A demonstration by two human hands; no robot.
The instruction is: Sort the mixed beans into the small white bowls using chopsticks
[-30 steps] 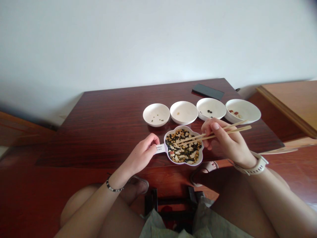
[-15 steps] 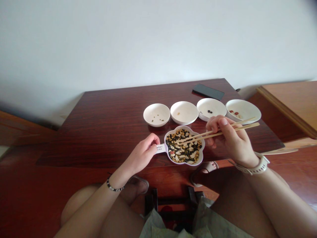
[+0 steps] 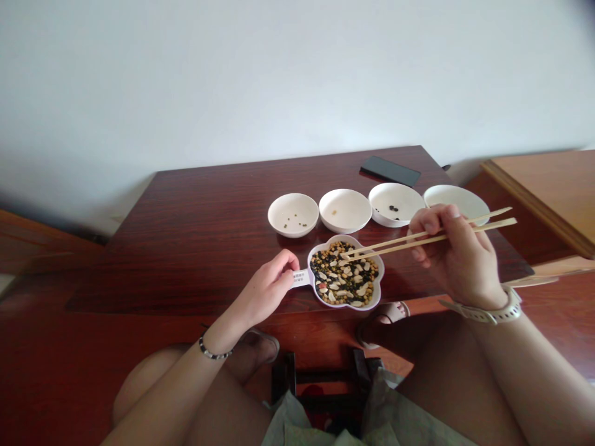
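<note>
Left hand [image 3: 268, 289] pinches the handle tab of the flower dish [image 3: 346, 301], which sits at the near bench [image 3: 209, 235] edge, full of mixed beans. Right hand [image 3: 458, 257], grip closed on the chopsticks [image 3: 430, 235], holds them slanting down-left, tips just over the beans at the dish's far side; whether they hold a bean cannot be told. Four white bowls [image 3: 344, 210] line up behind the dish, a dark phone [image 3: 390, 171] beyond them.
</note>
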